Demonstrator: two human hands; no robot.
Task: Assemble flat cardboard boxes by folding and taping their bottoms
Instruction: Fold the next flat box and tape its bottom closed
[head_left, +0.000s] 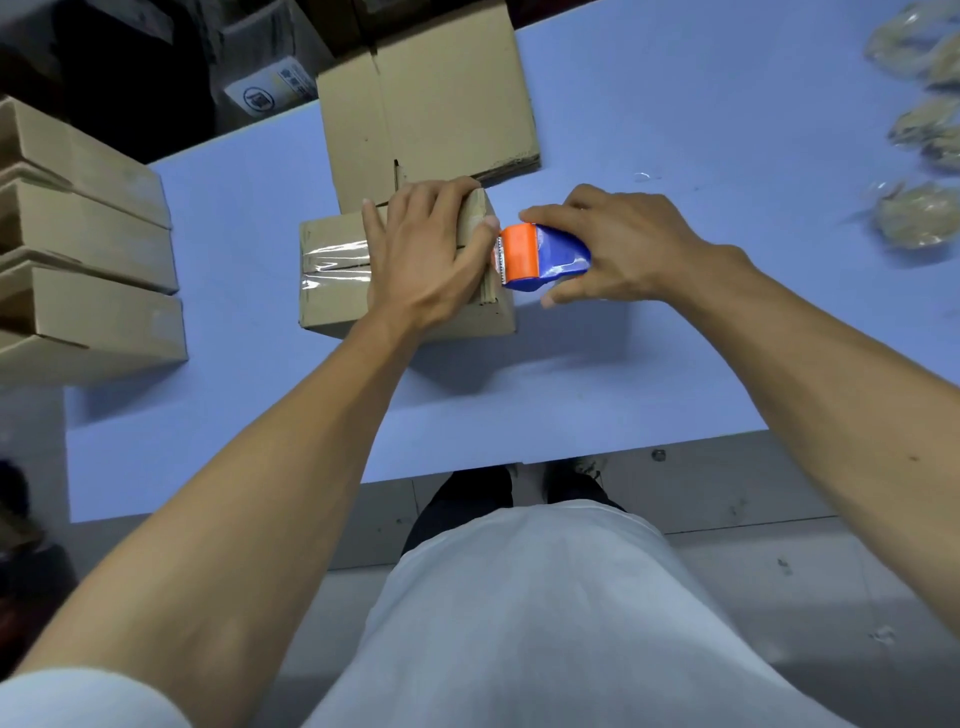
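Person stands at blue table (675, 130). Small cardboard box (332, 296) sits w/ clear tape strip (337, 262) across its top seam. Left hand (426, 249) lies flat on box top, fingers straight, thumb at right edge. Right hand (618, 244) grips blue/orange tape dispenser (540, 257), its orange end touching box's right edge. Flat cardboard stack (426, 98) just behind box. Assembled boxes (88, 244) stacked at left. Plastic-wrapped packets (919, 213) at far right; contents blurred.
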